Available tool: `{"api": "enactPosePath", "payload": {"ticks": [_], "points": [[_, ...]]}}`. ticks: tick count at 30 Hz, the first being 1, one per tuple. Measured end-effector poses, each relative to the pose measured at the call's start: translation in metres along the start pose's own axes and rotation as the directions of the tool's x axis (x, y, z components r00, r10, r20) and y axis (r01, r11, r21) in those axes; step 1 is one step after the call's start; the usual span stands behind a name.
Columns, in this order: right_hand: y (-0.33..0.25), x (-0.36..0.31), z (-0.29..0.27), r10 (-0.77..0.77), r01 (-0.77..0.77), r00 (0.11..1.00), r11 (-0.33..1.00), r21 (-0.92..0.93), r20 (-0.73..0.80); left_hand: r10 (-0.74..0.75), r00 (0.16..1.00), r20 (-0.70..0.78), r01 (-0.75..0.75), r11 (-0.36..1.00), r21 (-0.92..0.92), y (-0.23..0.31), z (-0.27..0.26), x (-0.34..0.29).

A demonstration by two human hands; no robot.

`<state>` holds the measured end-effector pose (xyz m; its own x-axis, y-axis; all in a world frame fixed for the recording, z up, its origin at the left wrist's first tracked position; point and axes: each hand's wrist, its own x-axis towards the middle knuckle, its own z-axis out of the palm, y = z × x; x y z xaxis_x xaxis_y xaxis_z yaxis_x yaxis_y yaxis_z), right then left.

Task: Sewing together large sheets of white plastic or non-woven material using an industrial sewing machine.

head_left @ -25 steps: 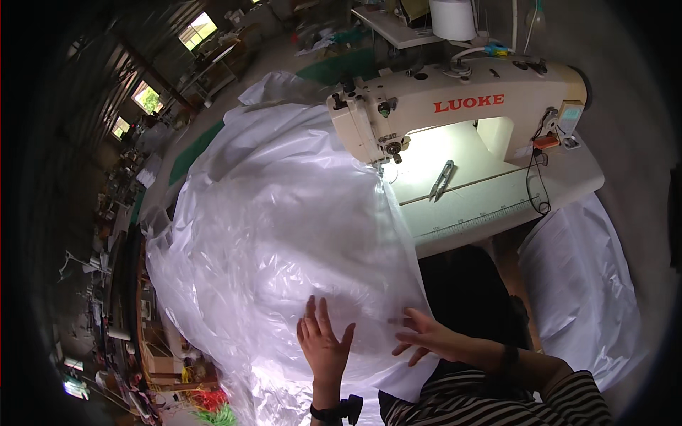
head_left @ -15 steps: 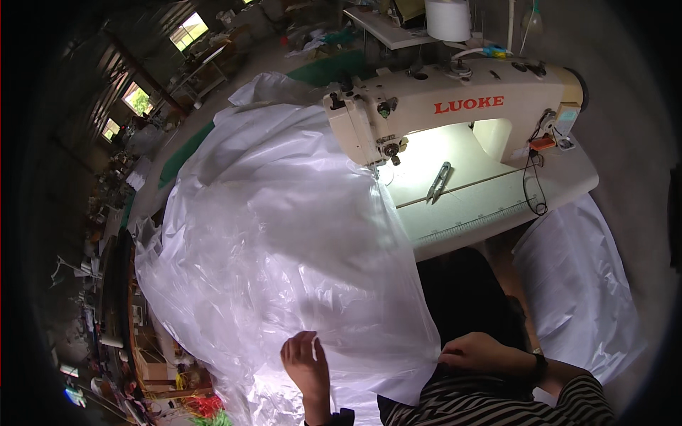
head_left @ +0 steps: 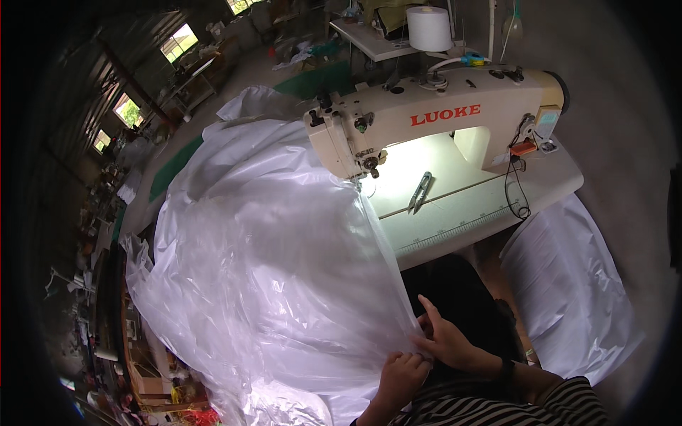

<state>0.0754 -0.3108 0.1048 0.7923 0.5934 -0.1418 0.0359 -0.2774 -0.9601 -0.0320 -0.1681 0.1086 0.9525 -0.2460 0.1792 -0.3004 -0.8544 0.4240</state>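
**Both hands pinch the sheet's near edge**

Fingers of the left hand [head_left: 402, 375] are curled shut on the near edge of the clear plastic sheet [head_left: 270, 270]; the right hand [head_left: 446, 339] pinches that edge just beside it, forefinger stretched out. From there the sheet billows leftward, off the white table [head_left: 490, 206]. Behind stands a cream sewing machine [head_left: 433, 117] with red lettering, snips [head_left: 420, 192] beneath its arm, a white thread cone [head_left: 429, 28] above. Another plastic sheet [head_left: 568, 284] hangs right.

A cream industrial sewing machine [head_left: 433, 121] stands on a white table [head_left: 490, 206]; metal thread snips [head_left: 420, 192] lie on the lit bed beneath its arm. A white cone of thread [head_left: 429, 28] stands behind it; more white sheeting [head_left: 572, 291] hangs off the table's right side.
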Motion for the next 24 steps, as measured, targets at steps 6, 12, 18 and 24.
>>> {"api": "enactPosePath", "payload": {"ticks": [6, 12, 18, 24], "points": [[-0.017, 0.002, 0.005, -0.083, 0.141, 0.988, 0.811, -0.567, 0.127, -0.743, 0.522, -0.419, 0.599, 0.669, -0.44, -0.052, 0.017, -0.12], [-0.019, -0.004, 0.007, -0.158, 0.238, 0.97, 0.786, -0.571, 0.186, -0.84, 0.302, 0.451, 0.408, -0.314, -0.857, -0.137, 0.075, -0.23], [-0.025, 0.026, 0.014, -0.349, 0.368, 0.92, 0.616, -0.697, 0.177, -0.975, 0.189, 0.113, -0.202, -0.151, -0.968, -0.143, 0.055, -0.183], [-0.036, 0.077, 0.014, -0.295, 0.255, 0.955, 0.739, -0.624, 0.041, -0.943, -0.194, -0.271, -0.179, 0.306, -0.935, -0.112, 0.007, -0.188]]}}
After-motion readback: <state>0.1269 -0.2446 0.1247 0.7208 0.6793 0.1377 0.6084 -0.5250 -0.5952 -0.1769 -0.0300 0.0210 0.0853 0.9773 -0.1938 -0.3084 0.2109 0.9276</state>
